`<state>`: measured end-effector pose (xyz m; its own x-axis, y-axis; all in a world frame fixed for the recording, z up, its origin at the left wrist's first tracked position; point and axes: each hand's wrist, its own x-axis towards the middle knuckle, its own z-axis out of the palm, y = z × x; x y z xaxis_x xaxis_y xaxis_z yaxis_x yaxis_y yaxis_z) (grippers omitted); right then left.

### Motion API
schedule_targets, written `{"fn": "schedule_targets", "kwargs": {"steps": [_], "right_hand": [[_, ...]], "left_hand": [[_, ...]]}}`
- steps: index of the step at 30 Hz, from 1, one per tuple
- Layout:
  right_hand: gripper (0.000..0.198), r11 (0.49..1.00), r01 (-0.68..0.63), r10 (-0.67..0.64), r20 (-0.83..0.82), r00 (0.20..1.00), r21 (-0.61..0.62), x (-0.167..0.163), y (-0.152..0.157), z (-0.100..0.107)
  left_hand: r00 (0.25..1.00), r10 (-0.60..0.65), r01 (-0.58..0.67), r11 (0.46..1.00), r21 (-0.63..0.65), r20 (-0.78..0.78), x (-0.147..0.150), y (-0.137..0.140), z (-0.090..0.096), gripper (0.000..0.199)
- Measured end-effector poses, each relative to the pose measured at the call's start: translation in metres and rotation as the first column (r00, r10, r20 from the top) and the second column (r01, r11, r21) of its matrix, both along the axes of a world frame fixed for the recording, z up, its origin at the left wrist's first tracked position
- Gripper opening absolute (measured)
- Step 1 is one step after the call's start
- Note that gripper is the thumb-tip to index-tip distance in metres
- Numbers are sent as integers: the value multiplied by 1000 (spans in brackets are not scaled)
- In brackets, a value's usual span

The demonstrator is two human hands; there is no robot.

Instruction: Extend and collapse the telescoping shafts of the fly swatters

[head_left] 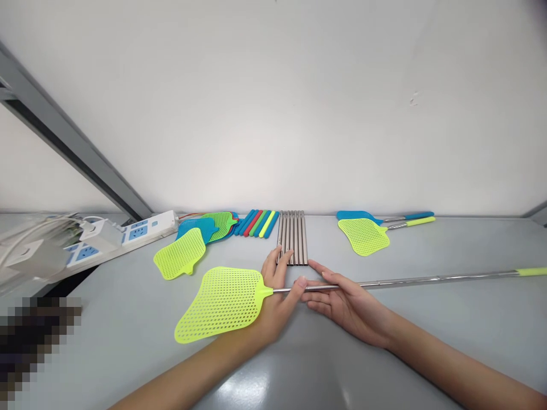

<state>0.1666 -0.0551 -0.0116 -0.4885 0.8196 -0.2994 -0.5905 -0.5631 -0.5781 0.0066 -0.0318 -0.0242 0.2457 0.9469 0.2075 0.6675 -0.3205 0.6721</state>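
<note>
Yellow swatter (224,303) — across both hands' fingers (319,308)

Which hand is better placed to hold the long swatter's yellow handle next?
Probably the right hand: it is at the rod, nearer the yellow handle; the left hand is close to the swatter head.

Single head-cam view, worn by the person. Looks forward and down at the row of metal tubes (293,239) from above their near side. Fairly close, wide framing: tubes mid-frame, white wall (299,102) beyond them, grey table (461,313) spreading to either side of them.
</note>
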Motion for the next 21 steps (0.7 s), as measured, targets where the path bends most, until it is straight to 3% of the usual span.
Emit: {"fn": "schedule_targets", "kwargs": {"steps": [9,14,17,21], "right_hand": [[52,1000,12,-12,-6,1000,-6,0,-1,0],[55,1000,28,-28,21,999,-2,-1,0,1],[56,999,34,-34,35,999,1,-1,-1,2],[58,999,44,-44,35,998,-8,-1,-1,4]], "left_hand": [[999,-28,29,999,-23,30,1,0,3,48],[999,-52,52,998,28,-9,-2,4,0,57],[990,-124,129,989,76,-74,-9,11,-2,72],[967,-217,223,974,36,-131,-19,23,-3,77]]}}
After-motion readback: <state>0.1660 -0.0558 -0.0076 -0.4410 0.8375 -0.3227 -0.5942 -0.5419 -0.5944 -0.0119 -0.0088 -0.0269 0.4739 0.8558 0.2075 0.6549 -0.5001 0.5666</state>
